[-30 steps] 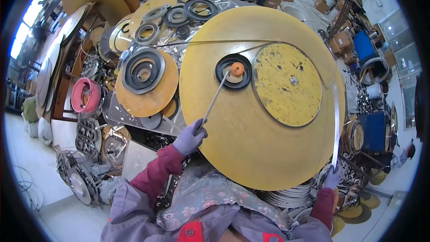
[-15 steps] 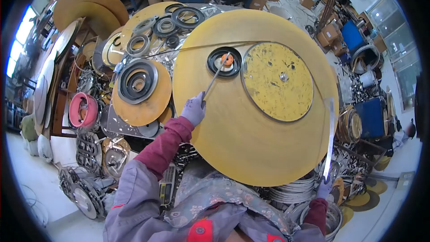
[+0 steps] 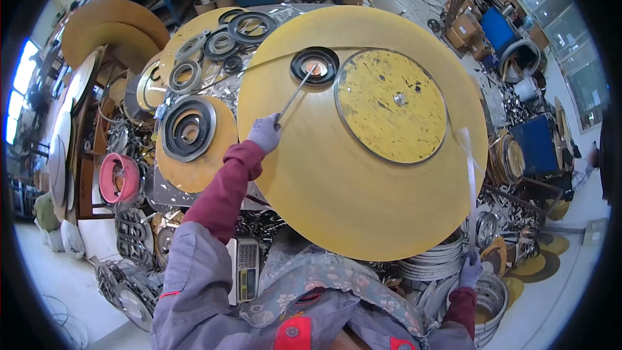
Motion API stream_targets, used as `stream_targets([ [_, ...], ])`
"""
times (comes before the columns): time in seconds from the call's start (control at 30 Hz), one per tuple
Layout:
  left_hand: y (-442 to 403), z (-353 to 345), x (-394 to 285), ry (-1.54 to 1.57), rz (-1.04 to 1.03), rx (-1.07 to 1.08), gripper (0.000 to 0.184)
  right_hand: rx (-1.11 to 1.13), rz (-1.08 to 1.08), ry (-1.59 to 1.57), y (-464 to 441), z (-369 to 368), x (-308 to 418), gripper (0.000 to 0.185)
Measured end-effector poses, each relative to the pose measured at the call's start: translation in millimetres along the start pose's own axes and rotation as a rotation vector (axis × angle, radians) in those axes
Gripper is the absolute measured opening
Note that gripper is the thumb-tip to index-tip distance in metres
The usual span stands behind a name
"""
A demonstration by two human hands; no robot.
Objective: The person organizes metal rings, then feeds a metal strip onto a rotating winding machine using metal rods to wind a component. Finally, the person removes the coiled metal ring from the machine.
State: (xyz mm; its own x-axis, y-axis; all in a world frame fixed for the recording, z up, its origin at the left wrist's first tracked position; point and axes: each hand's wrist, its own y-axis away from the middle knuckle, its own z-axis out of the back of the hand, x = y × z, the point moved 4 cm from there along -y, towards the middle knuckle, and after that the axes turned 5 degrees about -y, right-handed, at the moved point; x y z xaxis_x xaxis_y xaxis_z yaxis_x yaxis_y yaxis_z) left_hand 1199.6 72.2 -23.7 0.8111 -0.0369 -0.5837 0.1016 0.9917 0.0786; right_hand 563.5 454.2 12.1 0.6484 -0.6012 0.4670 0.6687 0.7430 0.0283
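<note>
Left hand: the hand [image 3: 265, 133] is curled tight around a thin grey rod [image 3: 293, 100].
Right hand: the hand [image 3: 471, 269] is closed around the low end of a long, shiny strip [image 3: 472, 188].
Rod: straight and skinny; it slants up from the left hand, and its far tip is at the middle of a black ring [image 3: 333, 68].
Strip: flat, pale and shiny; it stands near the right edge of the big yellow disc [image 3: 363, 214].
Big disc: round, flat, dull yellow, with faint marks, in front of the person.
Small disc: yellow with dark specks, a grey rim and a shiny knob [image 3: 400, 98] in the middle; this speckled disc [image 3: 389, 133] lies on the big one, just beside the black ring.
Pink tub: the tub [image 3: 132, 178] has something dark inside, too small to tell.
Boxes: a few brown boxes [image 3: 465, 28] sit at the back right; their insides are hard to see.
Count: one rod, one strip, one pink tub, two yellow discs in front.
Desk: the grey desk [image 3: 170, 197] has an orange disc [image 3: 188, 183] with dark rings on it.
</note>
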Motion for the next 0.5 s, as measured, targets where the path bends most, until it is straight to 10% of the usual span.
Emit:
stream_targets([
  [0.5,111,25,20,0.089,0.033,0.100,0.032,0.223,0.100,0.042,98,53,13,0.017],
])
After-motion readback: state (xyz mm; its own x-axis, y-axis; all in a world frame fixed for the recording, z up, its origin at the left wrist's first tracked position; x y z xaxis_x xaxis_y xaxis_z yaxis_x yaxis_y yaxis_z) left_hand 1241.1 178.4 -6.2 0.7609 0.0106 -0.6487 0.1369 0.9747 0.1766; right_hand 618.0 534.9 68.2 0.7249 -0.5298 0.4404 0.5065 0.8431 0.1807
